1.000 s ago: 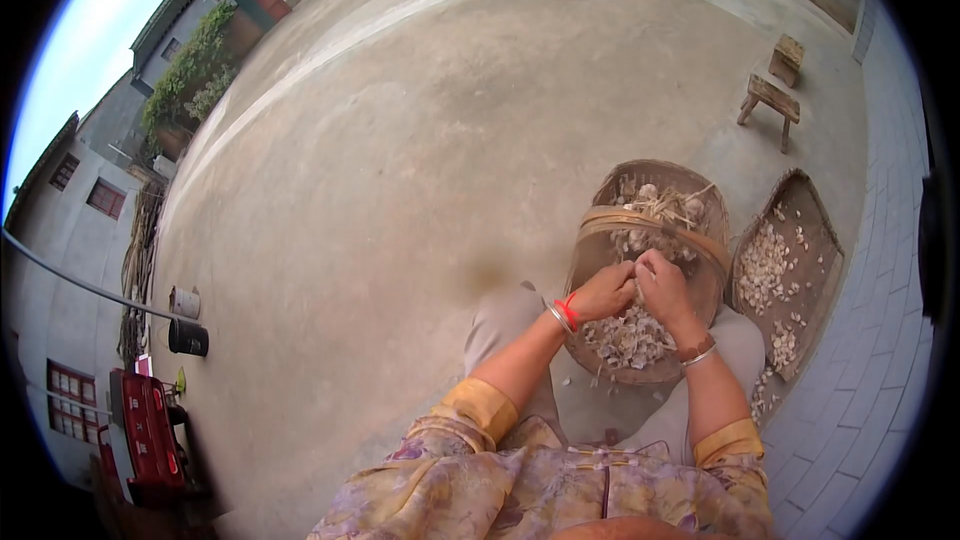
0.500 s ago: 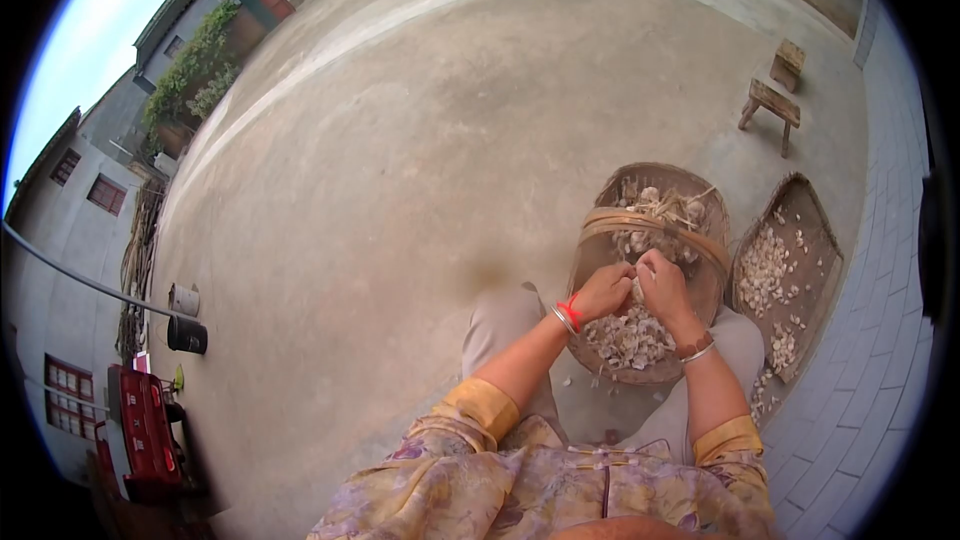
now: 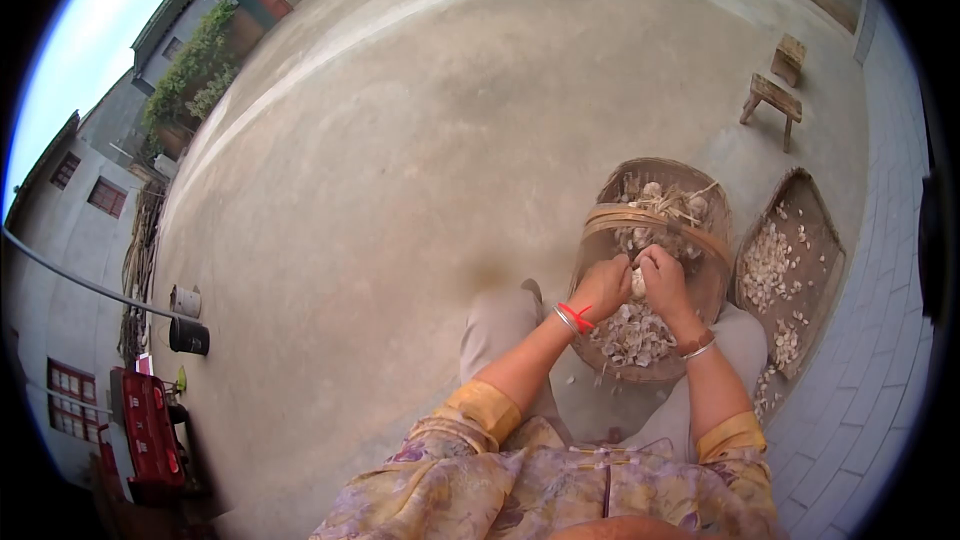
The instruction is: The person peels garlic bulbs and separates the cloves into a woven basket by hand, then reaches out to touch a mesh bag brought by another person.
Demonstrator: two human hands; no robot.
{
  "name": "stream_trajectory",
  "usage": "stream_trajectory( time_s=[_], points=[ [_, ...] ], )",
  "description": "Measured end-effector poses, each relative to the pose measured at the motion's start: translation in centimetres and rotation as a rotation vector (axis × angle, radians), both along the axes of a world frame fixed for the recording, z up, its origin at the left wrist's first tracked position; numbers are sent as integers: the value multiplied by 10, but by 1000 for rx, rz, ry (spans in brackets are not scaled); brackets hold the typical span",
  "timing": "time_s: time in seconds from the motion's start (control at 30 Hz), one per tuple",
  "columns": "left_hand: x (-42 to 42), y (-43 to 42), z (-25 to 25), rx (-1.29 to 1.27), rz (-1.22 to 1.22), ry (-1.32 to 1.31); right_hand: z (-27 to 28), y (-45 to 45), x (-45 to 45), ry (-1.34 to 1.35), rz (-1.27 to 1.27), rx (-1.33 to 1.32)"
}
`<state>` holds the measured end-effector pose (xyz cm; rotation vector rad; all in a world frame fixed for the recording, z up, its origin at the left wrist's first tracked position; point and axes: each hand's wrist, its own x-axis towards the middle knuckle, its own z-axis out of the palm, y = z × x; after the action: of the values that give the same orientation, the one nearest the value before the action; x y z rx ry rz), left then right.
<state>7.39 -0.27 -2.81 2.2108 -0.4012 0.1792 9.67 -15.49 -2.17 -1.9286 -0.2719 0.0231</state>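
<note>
1. The left hand (image 3: pixel 603 288) is right of the centre of the frame, with a red string and a bracelet at its wrist. Its fingers are bent and grasp one side of a pale garlic bulb (image 3: pixel 638 283).
2. The right hand (image 3: pixel 664 285) is just beside it. Its fingers are also closed, and they hold the garlic bulb at the other side. The fingertips of both hands come together near its top; the exact grip is partly hidden.
3. The garlic bulb is over the basket (image 3: pixel 713 292), below the curved handle (image 3: pixel 640 217) in the picture.
4. In the upper part of the basket there are more bulbs (image 3: pixel 652 191) with dry stalks (image 3: pixel 685 208). In its lower part lies a heap of papery skins (image 3: pixel 635 337).
5. At the right of the frame, near the basket, is a tray (image 3: pixel 815 312) with many loose cloves (image 3: pixel 768 260). Some other cloves lie on the ground at its lower end.
6. Two wooden stools (image 3: pixel 774 96) stand at the upper right. Two buckets (image 3: pixel 188 337) and a red vehicle (image 3: pixel 150 425) are at the lower left.
</note>
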Motion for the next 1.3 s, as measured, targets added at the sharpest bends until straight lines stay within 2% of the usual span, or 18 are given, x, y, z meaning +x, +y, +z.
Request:
stream_trajectory(
  time_s=[0.07,0.17,0.4,0.5,0.57,0.6,0.67,0.7,0.77,0.93,1.0,1.1,1.3],
  points=[
    [0,4,0,121,66,79,4,1,0,12,10,59],
    [-4,4,1,218,41,135,4,2,2,72,34,196],
    [-8,-1,1,224,-17,128,13,5,2,374,50,525],
    [-3,0,7,160,27,57,17,4,2,348,40,486],
    [0,0,14,47,177,-168,11,3,6,305,34,469],
    [-2,-2,25,48,178,-170,6,2,6,270,26,451],
    [-4,-6,43,-216,114,106,0,4,7,163,20,359],
    [-6,-9,39,-216,114,106,0,4,7,58,12,265],
    [-9,-18,26,-221,145,245,3,7,3,54,-26,237],
    [-5,-19,20,-313,118,219,14,10,-2,-34,-64,215],
    [-8,-23,20,-262,184,119,20,10,-5,-56,-108,115],
    [-5,-19,21,-272,187,127,29,10,-10,-145,-57,0],
    [-11,-21,27,-303,134,172,12,10,-10,-92,-82,138]
  ],
)
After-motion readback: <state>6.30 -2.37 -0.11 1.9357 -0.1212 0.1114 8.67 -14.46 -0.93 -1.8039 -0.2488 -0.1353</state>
